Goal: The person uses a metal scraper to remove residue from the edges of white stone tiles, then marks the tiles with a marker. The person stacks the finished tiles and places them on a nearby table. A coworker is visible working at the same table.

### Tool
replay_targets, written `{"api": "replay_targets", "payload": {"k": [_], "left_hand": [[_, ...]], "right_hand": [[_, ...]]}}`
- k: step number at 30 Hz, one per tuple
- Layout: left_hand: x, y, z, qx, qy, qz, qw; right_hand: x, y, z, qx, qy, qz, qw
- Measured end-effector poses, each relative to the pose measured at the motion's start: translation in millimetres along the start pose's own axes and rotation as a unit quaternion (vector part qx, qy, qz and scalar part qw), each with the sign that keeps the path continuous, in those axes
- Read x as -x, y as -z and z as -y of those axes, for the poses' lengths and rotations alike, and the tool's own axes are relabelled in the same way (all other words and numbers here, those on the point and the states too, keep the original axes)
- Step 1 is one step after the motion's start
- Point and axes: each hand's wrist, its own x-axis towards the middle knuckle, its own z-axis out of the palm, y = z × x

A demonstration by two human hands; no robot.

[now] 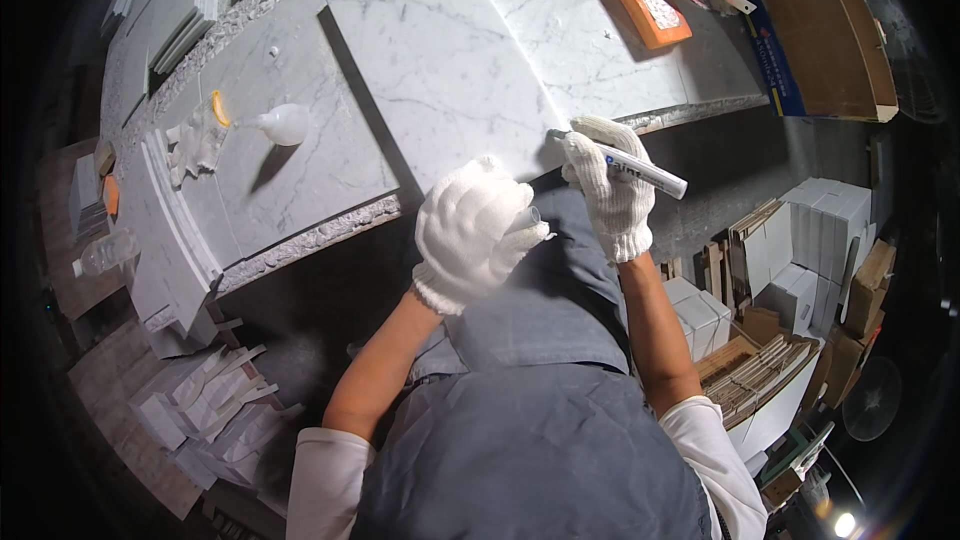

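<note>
Both my hands wear white knitted gloves. My right hand (610, 175) grips a white-barrelled paint marker (650, 173), its tip end beside the near right corner of a pale grey-veined marble slab (440, 65). My left hand (475, 230) is at the slab's near edge, fingers curled round a small clear cap (526, 217) that looks like the marker's cap; the glove hides part of it. The slab lies on larger marble pieces on the bench, with a dark shadow along its left side.
Left of the slab lie a white squeeze bulb (286, 125) and a crumpled glove (196, 145). An orange block (652, 10) and a cardboard box (820, 25) are at the far right. Stacked white boxes (825, 230) stand right; stone offcuts (205, 390) lie lower left.
</note>
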Motion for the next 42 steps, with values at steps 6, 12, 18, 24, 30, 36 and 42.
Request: {"api": "replay_targets", "payload": {"k": [6, 12, 18, 24, 30, 36, 42], "left_hand": [[0.8, -0.5, 0.7, 0.002, -0.001, 0.003, 1.0], [-1.2, 1.5, -2.8, 0.006, 0.005, 0.003, 1.0], [-20.0, 9.1, -10.7, -0.007, -0.001, 0.025, 1.0], [-52.7, -2.2, -7.7, -0.124, -0.09, 0.124, 0.98], [-58.1, -13.5, 0.4, -0.23, -0.128, 0.254, 0.931], [-61.0, 11.9, -7.9, -0.102, -0.065, 0.211, 0.97], [-47.7, 31.3, -27.4, 0.029, -0.003, 0.108, 0.994]], "right_hand": [[-0.5, 1.8, 4.2, 0.0, 0.014, -0.017, 1.0], [0.4, 2.0, 19.3, -0.105, -0.09, -0.028, 0.99], [4.8, 7.4, 18.5, -0.161, -0.031, -0.071, 0.984], [18.7, 30.4, 21.8, -0.194, -0.149, -0.099, 0.965], [28.4, 37.2, 18.1, -0.186, -0.158, -0.129, 0.961], [31.9, 40.8, 26.7, -0.231, -0.181, -0.133, 0.947], [44.2, 50.0, 44.0, -0.325, -0.202, -0.002, 0.924]]}}
